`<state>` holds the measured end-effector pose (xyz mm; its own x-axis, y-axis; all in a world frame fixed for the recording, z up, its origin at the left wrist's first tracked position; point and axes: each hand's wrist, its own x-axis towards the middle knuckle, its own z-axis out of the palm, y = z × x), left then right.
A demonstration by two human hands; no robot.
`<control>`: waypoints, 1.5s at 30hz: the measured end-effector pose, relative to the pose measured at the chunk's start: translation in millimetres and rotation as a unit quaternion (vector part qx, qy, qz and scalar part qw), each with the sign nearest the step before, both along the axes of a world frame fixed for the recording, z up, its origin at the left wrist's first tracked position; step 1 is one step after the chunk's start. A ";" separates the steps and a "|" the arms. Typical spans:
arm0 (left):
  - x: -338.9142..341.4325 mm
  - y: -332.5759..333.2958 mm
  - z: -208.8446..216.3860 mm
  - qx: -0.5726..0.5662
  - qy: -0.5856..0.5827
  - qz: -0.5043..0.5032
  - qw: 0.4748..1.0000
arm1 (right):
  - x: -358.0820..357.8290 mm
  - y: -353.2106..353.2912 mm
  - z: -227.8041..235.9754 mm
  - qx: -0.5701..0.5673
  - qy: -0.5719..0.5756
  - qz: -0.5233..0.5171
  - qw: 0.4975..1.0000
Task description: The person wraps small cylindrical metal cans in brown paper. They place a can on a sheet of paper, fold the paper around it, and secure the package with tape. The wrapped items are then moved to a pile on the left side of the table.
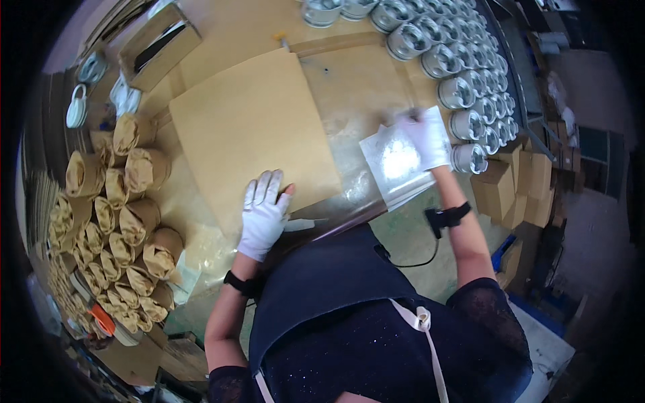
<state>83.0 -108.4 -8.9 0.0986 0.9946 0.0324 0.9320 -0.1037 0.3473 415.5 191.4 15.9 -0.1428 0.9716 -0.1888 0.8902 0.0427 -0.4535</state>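
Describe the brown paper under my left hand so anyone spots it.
On the worktable, look right of the wrapped bundles. The gloved left hand rests on the brown paper: large, flat, tan, unlike the smaller, shiny sheets at the right hand.

The brown surface shines in patches, with cartons on the right and grey floor beyond.

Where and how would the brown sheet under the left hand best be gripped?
Probably a pinch at its near right corner, coming from the right: the brown sheet lies flat, leaving mainly thin edges to pinch, and that corner is uncovered, whereas the left hand lies across the near edge.
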 end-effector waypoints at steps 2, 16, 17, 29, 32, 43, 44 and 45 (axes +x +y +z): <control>-8.6 0.8 0.5 0.003 -0.035 -0.008 0.999 | 69.8 33.4 28.7 0.171 -0.204 -0.055 0.962; 28.5 23.5 5.8 -0.016 0.006 -0.021 1.000 | 28.5 127.8 27.4 -0.074 -0.258 0.197 0.943; 30.1 25.7 14.8 -0.028 -0.013 -0.022 0.999 | -1.2 103.9 41.8 -0.134 -0.168 0.154 0.964; -24.7 -1.9 55.7 0.141 -0.101 0.139 0.975 | -234.5 -94.1 6.1 -0.566 0.360 0.165 0.723; -65.0 43.1 47.5 0.226 -0.011 0.084 0.970 | -278.1 -70.1 97.5 -0.233 -0.201 0.306 0.901; -120.7 128.7 43.3 0.193 0.069 -0.062 0.977 | -282.2 -14.0 29.9 -0.040 -0.056 0.571 0.818; -123.1 135.1 45.8 0.115 0.049 -0.059 0.990 | -285.6 -11.0 35.6 -0.069 -0.087 0.565 0.818; -121.4 140.6 50.7 0.034 0.023 -0.057 0.998 | -285.5 -12.2 46.1 -0.103 -0.121 0.556 0.816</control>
<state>-38.4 32.2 41.8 0.2141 0.9724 0.0924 0.9274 -0.2321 0.2933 130.0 179.2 62.0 -0.8488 0.2110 -0.4847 0.4176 0.8298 -0.3702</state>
